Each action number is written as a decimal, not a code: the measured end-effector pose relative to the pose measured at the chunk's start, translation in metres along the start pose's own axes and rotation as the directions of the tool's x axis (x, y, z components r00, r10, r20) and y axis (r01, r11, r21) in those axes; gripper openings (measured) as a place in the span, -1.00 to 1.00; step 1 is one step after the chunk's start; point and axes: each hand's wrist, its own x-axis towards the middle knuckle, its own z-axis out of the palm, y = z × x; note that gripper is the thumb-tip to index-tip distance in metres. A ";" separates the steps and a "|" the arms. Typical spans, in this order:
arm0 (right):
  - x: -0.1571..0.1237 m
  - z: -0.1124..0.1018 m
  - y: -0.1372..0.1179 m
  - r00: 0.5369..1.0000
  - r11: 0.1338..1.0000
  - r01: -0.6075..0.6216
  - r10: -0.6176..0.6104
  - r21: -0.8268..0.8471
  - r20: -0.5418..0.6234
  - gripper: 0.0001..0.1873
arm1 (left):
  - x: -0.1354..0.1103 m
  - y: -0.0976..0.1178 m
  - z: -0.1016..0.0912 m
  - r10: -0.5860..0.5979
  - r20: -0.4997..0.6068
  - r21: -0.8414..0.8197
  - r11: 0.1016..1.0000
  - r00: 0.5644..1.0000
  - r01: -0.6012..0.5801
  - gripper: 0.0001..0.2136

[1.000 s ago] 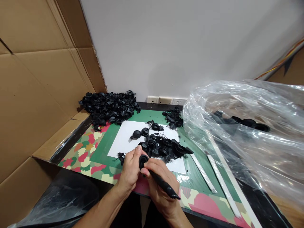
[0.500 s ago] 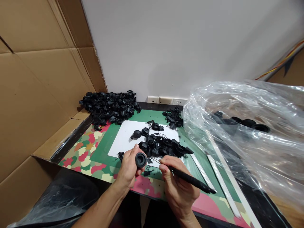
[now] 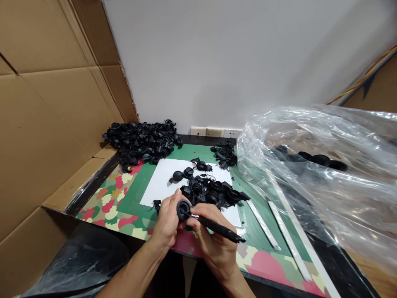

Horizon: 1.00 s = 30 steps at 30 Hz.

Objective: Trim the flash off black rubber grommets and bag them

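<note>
My left hand (image 3: 167, 221) is closed round a small round black rubber part (image 3: 183, 209), held just above the near edge of the mat. My right hand (image 3: 214, 242) grips a thin black knife-like tool (image 3: 217, 228) with its tip set against the part's rim. Right behind the hands, a loose heap of the same black parts (image 3: 214, 191) lies on a white sheet (image 3: 161, 184). A much larger pile of black parts (image 3: 142, 140) sits at the back left against the wall.
A green mat with a camouflage border (image 3: 108, 198) covers the table. A big clear plastic bag (image 3: 316, 174) with several black parts inside fills the right side. Cardboard walls (image 3: 46, 124) stand to the left. White strips (image 3: 285, 240) lie on the right. A small scrap heap (image 3: 225, 154) lies at the back.
My right hand had swung the tool out to the right, away from the part; now it is back with the tip on the part's rim. The left hand has hardly moved.
</note>
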 end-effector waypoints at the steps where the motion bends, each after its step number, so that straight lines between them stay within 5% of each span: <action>1: 0.000 0.002 0.000 1.000 1.000 0.005 -0.005 -0.002 0.002 -0.88 | 0.000 0.000 0.000 0.002 -0.008 0.012 1.000 1.000 -0.002 -0.48; 17: -0.001 0.011 0.002 0.996 0.998 0.039 -0.043 -0.053 -0.083 -0.92 | -0.001 -0.006 0.000 0.197 -0.018 0.151 0.970 0.980 -0.192 -0.47; 24: -0.007 -0.003 -0.001 0.987 0.998 -0.014 0.003 -0.066 -0.160 -0.93 | 0.001 -0.003 -0.003 0.016 0.020 0.036 0.999 1.000 -0.017 -0.46; 30: -0.001 -0.017 -0.001 0.981 0.993 -0.091 0.076 -0.071 -0.180 -0.95 | 0.000 0.000 -0.003 -0.005 0.027 -0.023 1.000 1.000 0.006 -0.47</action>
